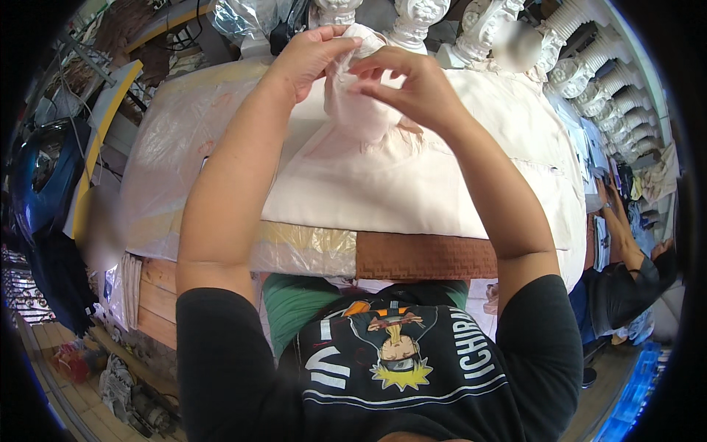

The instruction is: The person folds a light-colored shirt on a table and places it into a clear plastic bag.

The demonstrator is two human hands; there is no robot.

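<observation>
A pale cream cloth garment (pixel 383 184) lies spread over the table in front of me, and a bunched part of it (pixel 361 110) rises at the far side. My left hand (pixel 313 59) pinches the top edge of that raised part between thumb and fingers. Just right of it, my right hand (pixel 412 81) is at the cloth with bent fingers, its thumb and forefinger apart beside the fabric. Whether the right fingertips touch a fold or a thread is too small to tell.
Plastic sheeting (pixel 184 125) covers the table's left part; a brown textured mat (pixel 427 258) shows at the near edge. White ornate balusters (pixel 416 22) line the back and right. Another person's arm (pixel 626 239) works at folded blue cloths on the right. A dark blue motorbike (pixel 48 169) stands left.
</observation>
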